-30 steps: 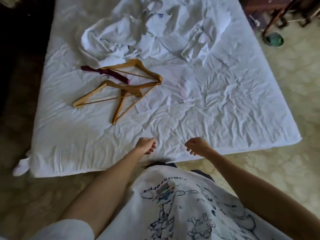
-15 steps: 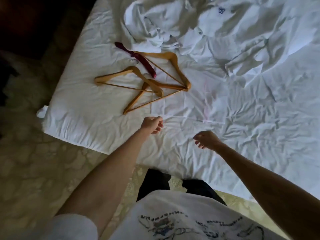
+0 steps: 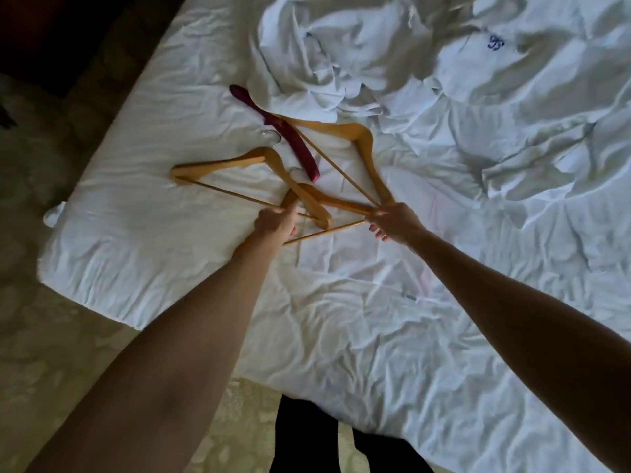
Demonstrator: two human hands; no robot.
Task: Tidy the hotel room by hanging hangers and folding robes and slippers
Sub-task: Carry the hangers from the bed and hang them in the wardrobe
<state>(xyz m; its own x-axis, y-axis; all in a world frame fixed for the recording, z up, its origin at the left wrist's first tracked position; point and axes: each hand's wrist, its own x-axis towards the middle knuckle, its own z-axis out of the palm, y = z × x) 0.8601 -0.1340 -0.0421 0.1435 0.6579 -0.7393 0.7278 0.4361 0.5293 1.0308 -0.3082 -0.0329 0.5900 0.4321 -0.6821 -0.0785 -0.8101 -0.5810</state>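
Three wooden hangers lie overlapped on the white bed [image 3: 375, 336]: a left one [image 3: 218, 165], a right one [image 3: 365, 148] and a middle one [image 3: 327, 203] across them. On top of them rests a dark red padded hanger [image 3: 293, 138]. My left hand [image 3: 276, 221] is closed on the left end of the middle wooden hanger, where the left hanger's bar crosses. My right hand [image 3: 392, 221] grips the joined ends of the middle and right hangers. Crumpled white robes [image 3: 341, 46], one with a blue monogram [image 3: 495, 42], are heaped beyond the hangers.
The bed's corner [image 3: 58, 213] sticks out at the left over pale patterned carpet [image 3: 51, 336]. A dark area fills the top left. My legs in dark trousers [image 3: 307, 438] stand against the bed's near edge.
Both hands have reached forward from near the bed's edge to the hangers and closed on them. The view has moved closer to the bed.
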